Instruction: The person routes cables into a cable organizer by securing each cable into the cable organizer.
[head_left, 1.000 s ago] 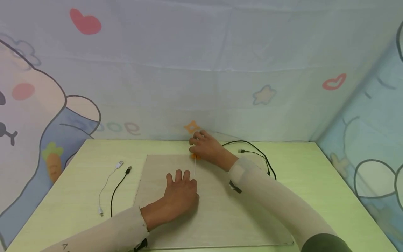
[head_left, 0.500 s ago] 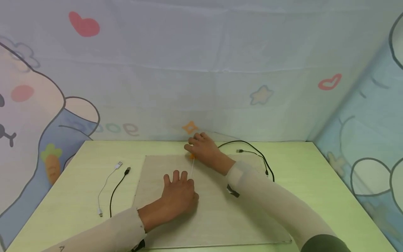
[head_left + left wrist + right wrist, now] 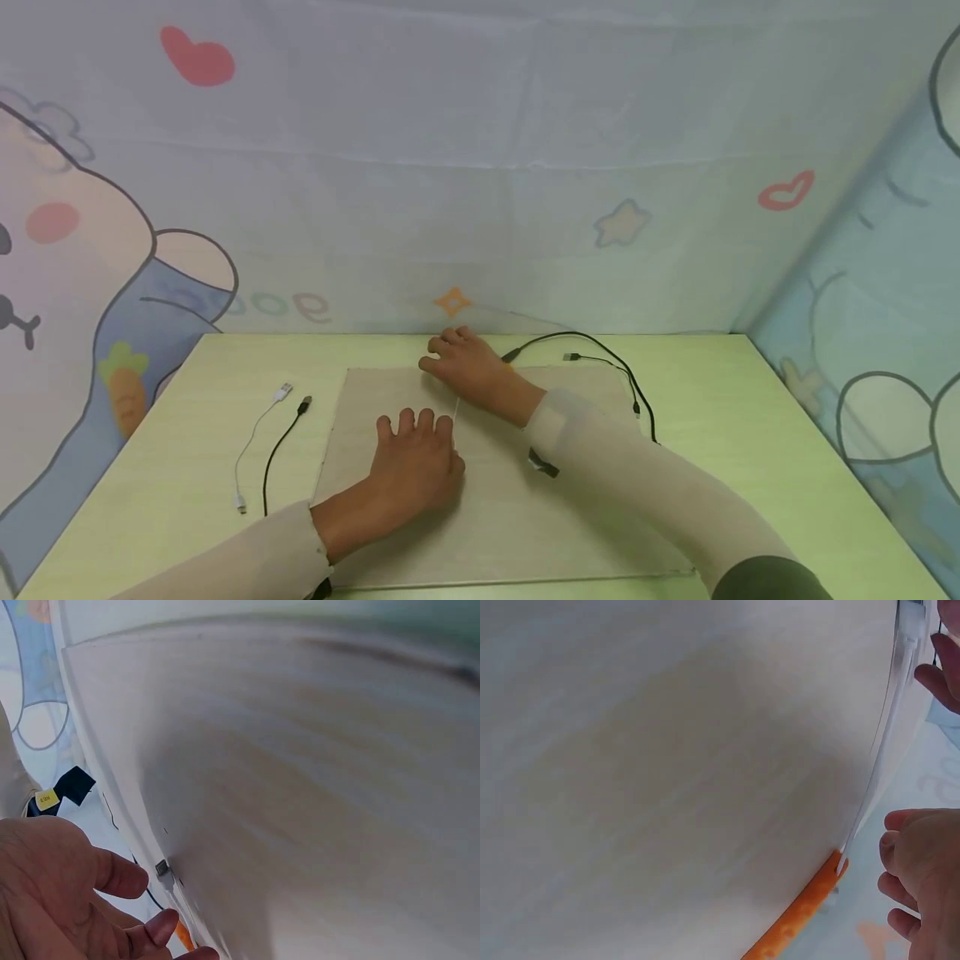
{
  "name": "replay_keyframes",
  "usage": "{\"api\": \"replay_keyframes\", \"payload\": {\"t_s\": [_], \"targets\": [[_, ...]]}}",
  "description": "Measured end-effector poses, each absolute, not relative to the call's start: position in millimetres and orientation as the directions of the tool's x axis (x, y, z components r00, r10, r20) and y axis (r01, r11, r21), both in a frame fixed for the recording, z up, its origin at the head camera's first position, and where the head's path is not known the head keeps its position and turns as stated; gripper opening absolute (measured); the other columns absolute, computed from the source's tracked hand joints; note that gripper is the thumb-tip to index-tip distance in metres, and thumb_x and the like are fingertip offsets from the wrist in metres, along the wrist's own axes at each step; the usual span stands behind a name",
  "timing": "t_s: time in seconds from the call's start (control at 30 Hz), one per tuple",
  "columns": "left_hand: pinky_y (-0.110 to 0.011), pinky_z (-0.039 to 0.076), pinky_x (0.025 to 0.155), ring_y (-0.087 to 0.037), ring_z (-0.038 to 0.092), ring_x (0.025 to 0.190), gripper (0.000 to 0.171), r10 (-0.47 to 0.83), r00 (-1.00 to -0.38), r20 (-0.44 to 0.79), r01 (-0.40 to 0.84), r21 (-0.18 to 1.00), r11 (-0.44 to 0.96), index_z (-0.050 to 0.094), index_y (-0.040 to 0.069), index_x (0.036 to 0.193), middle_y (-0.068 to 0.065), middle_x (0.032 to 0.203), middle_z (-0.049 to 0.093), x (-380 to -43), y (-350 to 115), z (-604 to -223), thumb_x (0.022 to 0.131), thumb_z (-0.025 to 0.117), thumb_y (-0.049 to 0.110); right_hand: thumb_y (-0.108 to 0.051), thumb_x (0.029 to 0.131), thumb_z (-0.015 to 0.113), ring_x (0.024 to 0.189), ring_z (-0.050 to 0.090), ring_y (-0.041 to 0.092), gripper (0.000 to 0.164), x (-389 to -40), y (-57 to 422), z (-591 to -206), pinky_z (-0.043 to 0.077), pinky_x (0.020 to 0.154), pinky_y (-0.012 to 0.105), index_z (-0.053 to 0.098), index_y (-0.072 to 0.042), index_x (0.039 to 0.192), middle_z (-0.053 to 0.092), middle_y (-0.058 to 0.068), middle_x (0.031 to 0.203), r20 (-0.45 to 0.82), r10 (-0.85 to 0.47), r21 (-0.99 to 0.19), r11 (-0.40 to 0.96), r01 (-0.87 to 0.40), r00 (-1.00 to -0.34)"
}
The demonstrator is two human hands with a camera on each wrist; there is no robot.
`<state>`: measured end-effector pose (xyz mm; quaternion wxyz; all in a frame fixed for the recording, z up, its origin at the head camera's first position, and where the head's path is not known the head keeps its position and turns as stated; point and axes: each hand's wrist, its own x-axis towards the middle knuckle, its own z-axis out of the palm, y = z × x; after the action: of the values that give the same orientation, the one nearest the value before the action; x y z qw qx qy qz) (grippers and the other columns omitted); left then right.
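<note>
In the head view my left hand (image 3: 416,467) is over the pale board (image 3: 525,533), its fingers spread and touching down near the middle. A white USB plug (image 3: 166,874) lies on the board by its fingertips in the left wrist view. From the plug a thin white cable (image 3: 881,750) runs straight to a long orange strip (image 3: 802,915) at the board's far edge. My right hand (image 3: 468,375) is above that far edge, fingers loosely bent, with no thing visible in them. It hides most of the strip; only an orange bit shows beside the wrist.
A short white USB cable (image 3: 255,437) and a black USB cable (image 3: 277,450) lie on the table left of the board. To the right are a long black cable (image 3: 600,340) and a short black USB cable (image 3: 607,362). A printed cloth wall (image 3: 375,208) stands behind.
My right hand has moved left and slightly nearer, uncovering a black cable's end and an orange bit. My left hand has shifted slightly left.
</note>
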<state>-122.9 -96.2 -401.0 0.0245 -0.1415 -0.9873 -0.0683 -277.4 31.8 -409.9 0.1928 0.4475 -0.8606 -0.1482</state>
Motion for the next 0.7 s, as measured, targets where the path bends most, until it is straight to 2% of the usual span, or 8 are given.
{"api": "replay_keyframes", "payload": {"t_s": [0.43, 0.7], "targets": [[-0.063, 0.040, 0.089, -0.038, 0.052, 0.100, 0.021, 0.252, -0.958, 0.137, 0.266, 0.096, 0.959, 0.055, 0.008, 0.090, -0.013, 0.095, 0.053, -113.3, -118.2, -407.9, 0.102, 0.066, 0.021, -0.012, 0.114, 0.067, 0.127, 0.070, 0.020, 0.024, -269.2, 11.7, -416.1, 0.055, 0.114, 0.037, 0.076, -0.026, 0.130, 0.074, -0.004, 0.130, 0.210, -0.856, 0.429, 0.515, -0.742, -0.473], [-0.065, 0.037, 0.090, -0.041, 0.051, 0.105, 0.019, 0.238, -0.963, 0.129, 0.254, 0.123, 0.959, 0.055, 0.007, 0.092, -0.014, 0.097, 0.052, -110.6, -129.3, -405.8, 0.102, 0.064, 0.020, -0.015, 0.116, 0.064, 0.128, 0.069, 0.018, 0.023, -266.2, 2.3, -419.4, 0.054, 0.116, 0.036, 0.074, -0.028, 0.132, 0.074, -0.005, 0.134, 0.211, -0.867, 0.449, 0.496, -0.743, -0.452]]}}
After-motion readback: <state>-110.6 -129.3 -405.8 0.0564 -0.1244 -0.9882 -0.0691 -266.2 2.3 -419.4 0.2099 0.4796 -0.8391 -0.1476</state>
